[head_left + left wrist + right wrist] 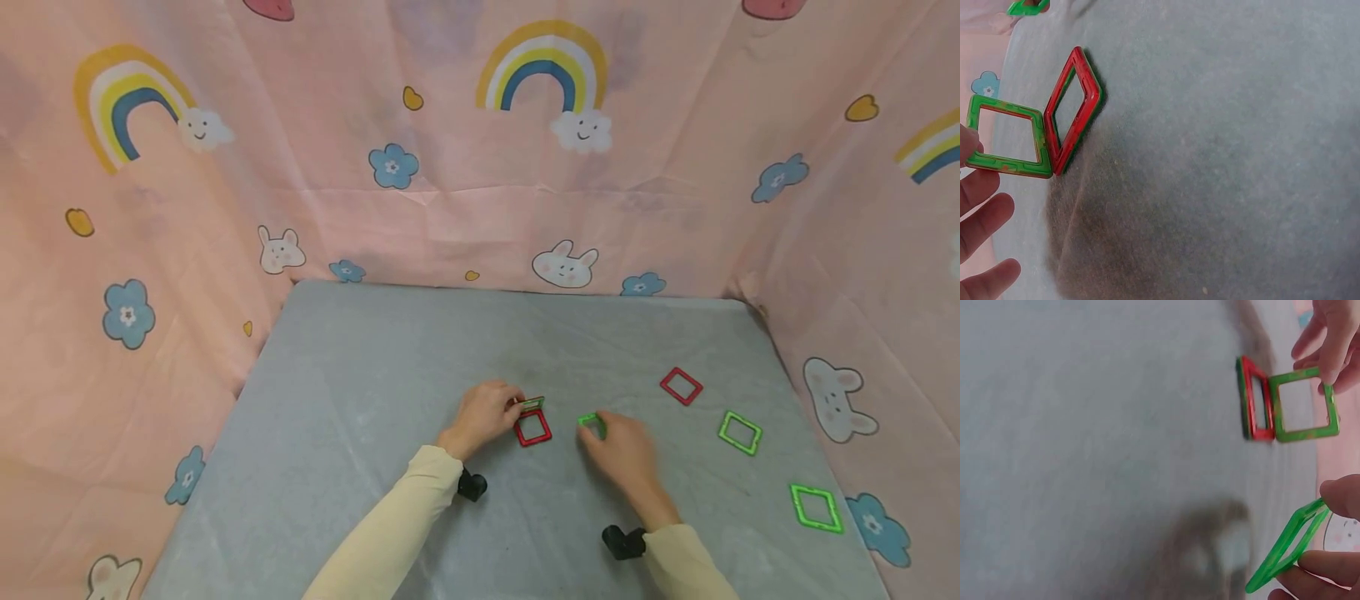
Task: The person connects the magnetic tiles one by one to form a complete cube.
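Observation:
Close to the table's middle, a red square magnetic tile (537, 441) lies flat, with a green rim showing under it in the left wrist view. A green square tile (1039, 140) stands up along its far edge; red shows along this tile's borders. My left hand (486, 417) pinches that standing tile at its outer side, between thumb and fingers. To the right, my right hand (626, 454) holds another green square tile (1277, 549) by thumb and fingers. It is tilted and apart from the joined pair.
On the right side of the grey cloth-covered table (360, 358) lie a red square tile (690, 377) and two green ones, a nearer tile (822, 527) and a farther tile (736, 444). Pink patterned curtains (465, 225) enclose the back and sides.

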Motion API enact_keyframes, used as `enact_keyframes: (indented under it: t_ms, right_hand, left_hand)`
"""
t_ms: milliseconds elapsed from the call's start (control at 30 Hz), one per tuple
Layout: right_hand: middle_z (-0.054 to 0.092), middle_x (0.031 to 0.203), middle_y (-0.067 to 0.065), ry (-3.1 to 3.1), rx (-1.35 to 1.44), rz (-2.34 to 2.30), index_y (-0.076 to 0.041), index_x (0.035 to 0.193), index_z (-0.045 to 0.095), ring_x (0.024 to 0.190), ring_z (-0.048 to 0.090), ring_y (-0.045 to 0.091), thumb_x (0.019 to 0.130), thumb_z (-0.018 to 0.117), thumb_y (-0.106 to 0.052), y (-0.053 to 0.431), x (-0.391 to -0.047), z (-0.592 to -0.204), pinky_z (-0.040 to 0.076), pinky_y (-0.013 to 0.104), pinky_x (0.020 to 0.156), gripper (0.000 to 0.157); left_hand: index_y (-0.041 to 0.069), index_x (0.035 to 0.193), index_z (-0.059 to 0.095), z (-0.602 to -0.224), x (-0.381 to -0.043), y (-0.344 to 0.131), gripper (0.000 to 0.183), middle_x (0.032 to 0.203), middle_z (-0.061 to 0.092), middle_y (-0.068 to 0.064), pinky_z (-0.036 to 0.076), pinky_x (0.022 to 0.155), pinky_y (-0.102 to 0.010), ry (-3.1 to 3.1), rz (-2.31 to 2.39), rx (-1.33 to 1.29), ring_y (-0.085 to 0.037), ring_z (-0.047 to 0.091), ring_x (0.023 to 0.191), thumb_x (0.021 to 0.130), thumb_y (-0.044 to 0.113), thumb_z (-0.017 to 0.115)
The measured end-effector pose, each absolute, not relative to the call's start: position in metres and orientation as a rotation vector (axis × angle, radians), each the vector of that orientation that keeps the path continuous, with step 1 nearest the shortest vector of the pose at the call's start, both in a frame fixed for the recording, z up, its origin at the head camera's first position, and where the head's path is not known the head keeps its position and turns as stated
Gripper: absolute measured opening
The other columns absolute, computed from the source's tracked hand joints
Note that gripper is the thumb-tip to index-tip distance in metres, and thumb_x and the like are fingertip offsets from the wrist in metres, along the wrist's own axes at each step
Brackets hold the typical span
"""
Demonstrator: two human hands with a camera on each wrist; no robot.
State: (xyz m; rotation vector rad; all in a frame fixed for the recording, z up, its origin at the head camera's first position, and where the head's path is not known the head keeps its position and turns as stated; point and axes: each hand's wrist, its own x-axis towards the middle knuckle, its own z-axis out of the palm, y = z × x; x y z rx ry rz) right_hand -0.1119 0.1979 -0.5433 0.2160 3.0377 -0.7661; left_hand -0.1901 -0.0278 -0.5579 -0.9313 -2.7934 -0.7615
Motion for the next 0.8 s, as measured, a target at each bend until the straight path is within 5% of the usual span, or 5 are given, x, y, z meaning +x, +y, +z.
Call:
enact_keyframes:
  t_ms: [800]
  right_hand:
    - [0.057,0.131,0.025,2.64,0.317,-1.113,0.002,0.135,0.055,0.118,0.055,0.042,0.098,0.056,-0.036,0.159,-0.136,-0.54,0.045,0.055,0.093,0.053]
  left_hand:
    - [0.017,0.096,0.076,-0.557,-0.191,-0.028,0.011,0.081,0.066,0.004,0.045,0.059,-0.021,-2.81,-0.705,-0.932,-0.009,0.059,0.071,0.091,0.02,0.068]
